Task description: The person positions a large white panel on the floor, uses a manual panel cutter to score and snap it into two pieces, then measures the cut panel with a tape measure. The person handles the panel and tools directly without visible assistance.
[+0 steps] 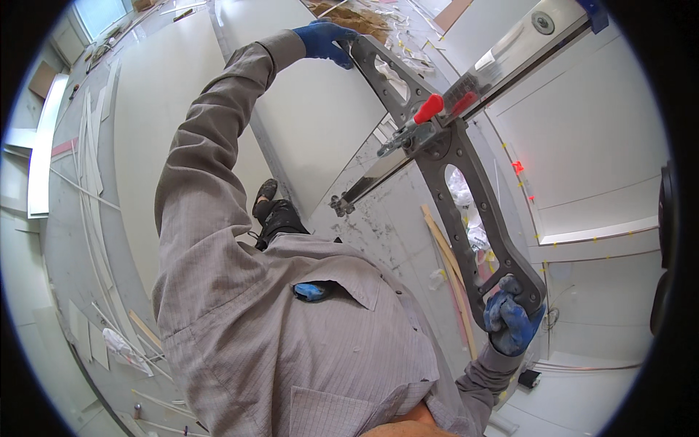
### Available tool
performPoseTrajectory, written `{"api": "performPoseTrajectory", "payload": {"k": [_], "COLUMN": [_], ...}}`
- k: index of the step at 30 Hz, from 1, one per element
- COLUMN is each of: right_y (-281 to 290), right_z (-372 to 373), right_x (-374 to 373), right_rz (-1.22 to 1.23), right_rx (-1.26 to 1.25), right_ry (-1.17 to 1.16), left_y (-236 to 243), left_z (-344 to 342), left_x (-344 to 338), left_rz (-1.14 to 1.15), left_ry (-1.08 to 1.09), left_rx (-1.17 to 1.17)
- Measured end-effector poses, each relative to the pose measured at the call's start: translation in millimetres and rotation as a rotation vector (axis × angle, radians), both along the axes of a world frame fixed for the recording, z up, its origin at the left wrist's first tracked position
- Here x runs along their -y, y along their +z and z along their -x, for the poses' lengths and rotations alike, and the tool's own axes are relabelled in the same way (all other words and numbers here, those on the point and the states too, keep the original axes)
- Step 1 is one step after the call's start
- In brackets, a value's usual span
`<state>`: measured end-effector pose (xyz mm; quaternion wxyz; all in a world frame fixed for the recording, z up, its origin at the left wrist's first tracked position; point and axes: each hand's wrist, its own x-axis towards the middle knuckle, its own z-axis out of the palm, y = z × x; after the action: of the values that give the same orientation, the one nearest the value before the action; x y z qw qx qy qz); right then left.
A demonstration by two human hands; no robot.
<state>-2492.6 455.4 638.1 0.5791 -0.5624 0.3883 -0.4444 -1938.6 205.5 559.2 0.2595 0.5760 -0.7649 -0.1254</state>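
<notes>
Gripped by curled left hand (325,41) and right hand (512,320), the grey frame (482,200) is apparently being steadied; balanced support seems needed.

2 gloved hands (324,42) (514,318) on grey frame (439,148)

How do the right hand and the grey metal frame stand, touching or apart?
Touching. The head view shows the right hand in its blue glove, fingers curled around the lower end of the grey metal frame.

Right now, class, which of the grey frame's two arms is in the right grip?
The lower arm in the picture: the right grip curls around its end. The upper arm meets the left grip instead.
</notes>
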Motion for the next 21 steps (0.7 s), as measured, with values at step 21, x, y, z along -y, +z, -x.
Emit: {"api": "performPoseTrajectory", "payload": {"k": [21], "right_y": [1.7], "right_z": [4.2], "right_x": [7.8], "right_rz": [-0.044], "right_rx": [-0.055], "right_ry": [0.043], "left_y": [4.0], "left_z": [-8.0], "left_x": [7.8], "left_rz": [-0.024], "left_ry": [-0.055], "left_rx": [0.068]}}
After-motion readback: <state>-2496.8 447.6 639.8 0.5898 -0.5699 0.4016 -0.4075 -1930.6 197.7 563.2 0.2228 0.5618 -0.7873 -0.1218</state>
